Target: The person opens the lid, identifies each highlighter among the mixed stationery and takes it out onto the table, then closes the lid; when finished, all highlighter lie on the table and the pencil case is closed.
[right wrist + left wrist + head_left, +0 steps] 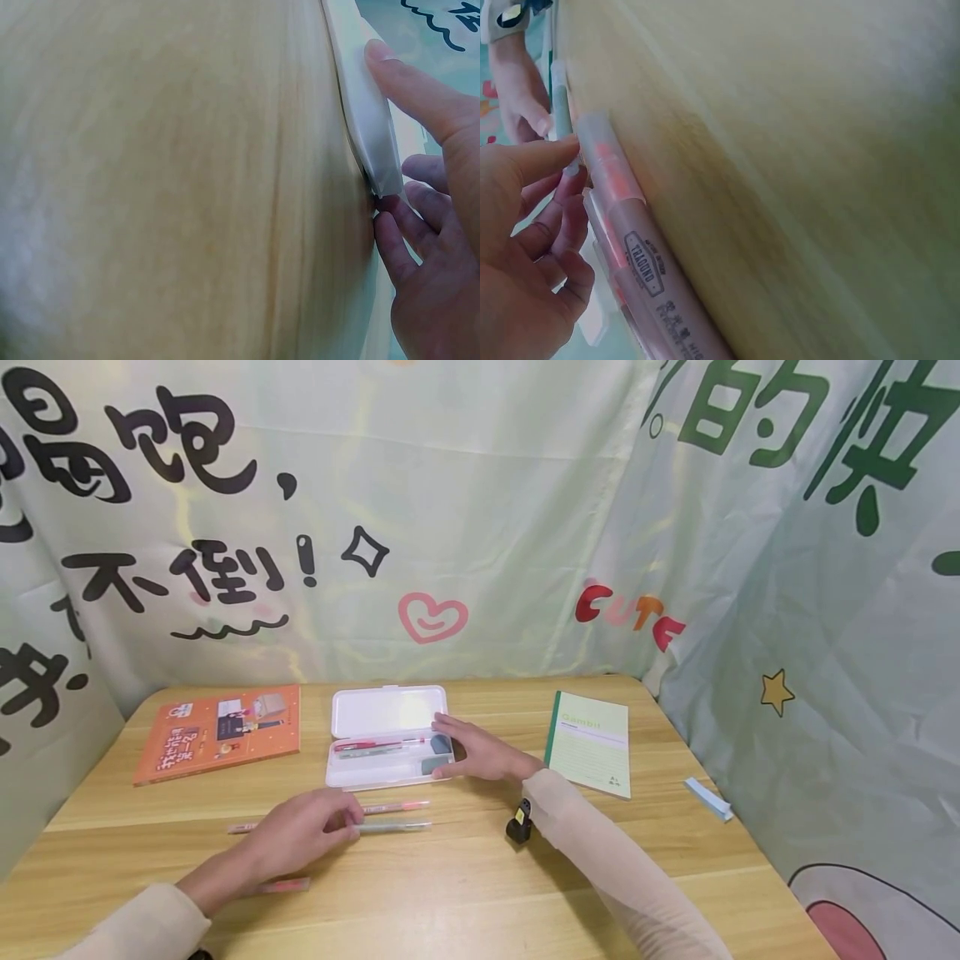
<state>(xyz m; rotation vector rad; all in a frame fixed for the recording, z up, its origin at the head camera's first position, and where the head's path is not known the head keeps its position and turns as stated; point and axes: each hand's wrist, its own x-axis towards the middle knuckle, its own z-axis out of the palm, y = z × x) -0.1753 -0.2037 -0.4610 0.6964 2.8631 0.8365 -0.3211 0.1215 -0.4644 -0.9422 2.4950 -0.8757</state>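
Note:
My left hand [303, 831] pinches a grey-green pen [393, 827] between thumb and fingertips, low over the table. In the left wrist view that pen [561, 105] shows at the fingertips. Right behind it lies an orange-pink highlighter [397, 807], partly covered by the hand. Another pink highlighter [285, 885] is nearer the front edge, under the left forearm. The white pencil case [386, 781] stands with its lid up, holding a red pen [367, 745], a grey pen and two dark pieces. My right hand [487, 752] holds its right end, thumb on the front wall [371, 112].
An orange book [217, 735] lies at the back left. A pale green notebook [588, 743] is right of the case, and a light blue strip [707, 798] sits near the table's right edge. Printed cloth [495, 527] hangs behind the table.

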